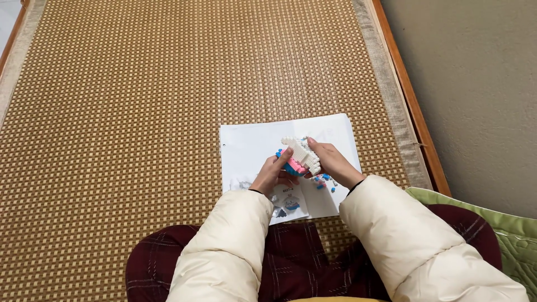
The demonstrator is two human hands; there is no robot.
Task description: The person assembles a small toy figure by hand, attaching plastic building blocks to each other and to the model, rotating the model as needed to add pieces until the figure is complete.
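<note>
A small model [299,157] built of tiny white, pink and blue bricks is held over a white paper sheet [251,145]. My left hand [272,173] grips its lower left side, thumb up against the pink and blue part. From the right, my right hand [331,160] clasps the white upper part. Both arms wear cream padded sleeves. A few loose blue and pink bricks [323,182] lie on the sheet just under my right hand.
The sheet rests on a woven straw mat [140,112] with a wooden edge [411,100] along the right. Beyond it is a grey floor [481,84]. A green quilted cushion [514,235] lies at right. My dark red plaid lap [291,251] fills the bottom.
</note>
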